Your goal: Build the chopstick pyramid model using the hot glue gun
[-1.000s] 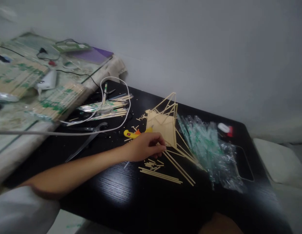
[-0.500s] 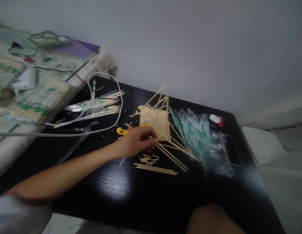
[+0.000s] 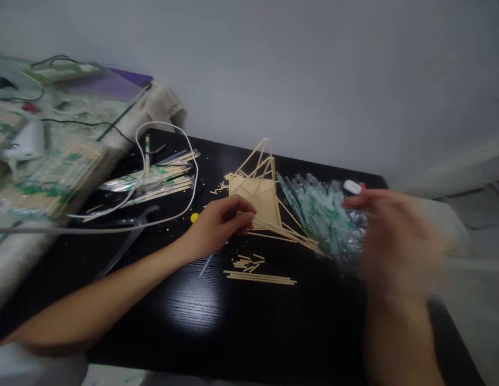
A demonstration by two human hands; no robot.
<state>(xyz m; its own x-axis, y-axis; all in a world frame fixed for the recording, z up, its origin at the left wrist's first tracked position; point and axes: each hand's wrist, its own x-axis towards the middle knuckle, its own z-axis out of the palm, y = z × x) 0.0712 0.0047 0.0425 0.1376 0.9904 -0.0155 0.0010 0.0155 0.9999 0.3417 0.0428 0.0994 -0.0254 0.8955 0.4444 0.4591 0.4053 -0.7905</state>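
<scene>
My left hand [image 3: 221, 222] reaches across the black table [image 3: 193, 316] and pinches the near edge of a structure of thin wooden sticks [image 3: 259, 190], a flat panel with a slanted frame rising behind it. Loose sticks [image 3: 259, 277] and short cut bits lie just in front of that hand. My right hand [image 3: 394, 236] is raised at the right, smeared by motion, over a heap of clear green-printed plastic wrappers [image 3: 320, 214]. Its fingers cannot be made out.
A white cable [image 3: 169, 128] loops over wrapped chopsticks [image 3: 153, 174] at the back left. Scissors [image 3: 131, 233] lie near it, and a yellow tool [image 3: 194, 217] peeks out behind my left wrist. A cluttered cloth-covered surface [image 3: 52, 161] stands at far left. A small white and red object [image 3: 353, 187] sits by the wall.
My right hand has risen from below the frame to the right of the wrappers. My left hand has shifted up onto the stick structure's edge, which has lifted slightly.
</scene>
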